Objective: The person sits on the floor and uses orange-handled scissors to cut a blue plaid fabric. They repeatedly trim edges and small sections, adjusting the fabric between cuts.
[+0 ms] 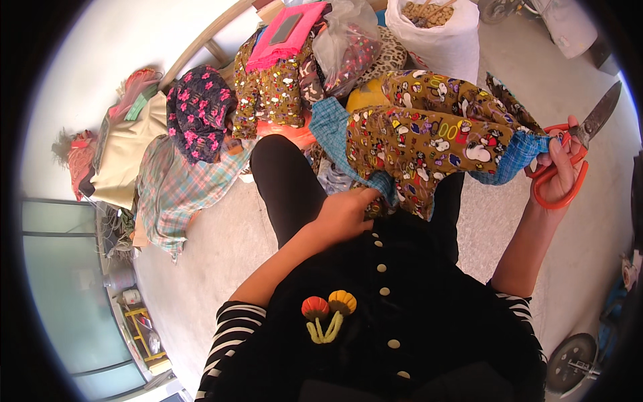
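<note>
A brown cartoon-print cloth point(427, 135) with blue checked lining or trim stretches between my two hands across my lap. My left hand point(346, 211) grips a bunched blue checked part of it near my waist. At the right, my right hand point(557, 173) pinches the blue checked end between thumb and fingers. Hooked in that same hand is a pair of scissors point(585, 135) with orange-red handles, its dark blades pointing up and away from the cloth. The cloth hides part of my legs.
Ahead lie piled garments, a pink cloth point(258, 55) with a flat dark rectangular object point(287, 28), and a plastic bag point(346, 45). A white sack point(437, 35) of nut-like pieces stands beyond. Plaid cloth point(186, 186) hangs at left; a wheel point(572, 364) is lower right.
</note>
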Tool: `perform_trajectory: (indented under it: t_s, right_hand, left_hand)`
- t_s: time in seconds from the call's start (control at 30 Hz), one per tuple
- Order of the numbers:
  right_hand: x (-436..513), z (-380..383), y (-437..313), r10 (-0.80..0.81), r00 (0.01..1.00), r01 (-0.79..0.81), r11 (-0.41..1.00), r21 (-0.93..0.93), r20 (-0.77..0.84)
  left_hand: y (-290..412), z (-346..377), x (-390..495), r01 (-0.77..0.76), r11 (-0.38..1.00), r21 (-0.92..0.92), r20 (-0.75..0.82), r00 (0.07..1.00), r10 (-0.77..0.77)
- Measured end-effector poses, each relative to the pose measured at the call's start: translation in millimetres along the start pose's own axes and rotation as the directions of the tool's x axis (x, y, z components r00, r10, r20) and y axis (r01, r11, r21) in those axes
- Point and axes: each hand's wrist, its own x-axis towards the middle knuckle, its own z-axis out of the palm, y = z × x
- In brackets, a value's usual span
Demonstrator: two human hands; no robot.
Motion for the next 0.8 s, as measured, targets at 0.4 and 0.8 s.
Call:
perform_trajectory:
  t_s: [0.4, 0.8]
  right_hand:
    - [-11, 18, -14, -0.019, 1.000, 0.018, 0.999, -0.030, -0.013]
    - [2, 141, 1, 0.196, 0.971, -0.172, 0.970, -0.170, 0.136]
  left_hand:
    - [-24, -124, -112, 0.305, 0.767, -0.564, -0.464, 0.651, -0.600]
    - [-144, -150, -196, 0.797, 0.571, 0.195, -0.597, 0.559, -0.576]
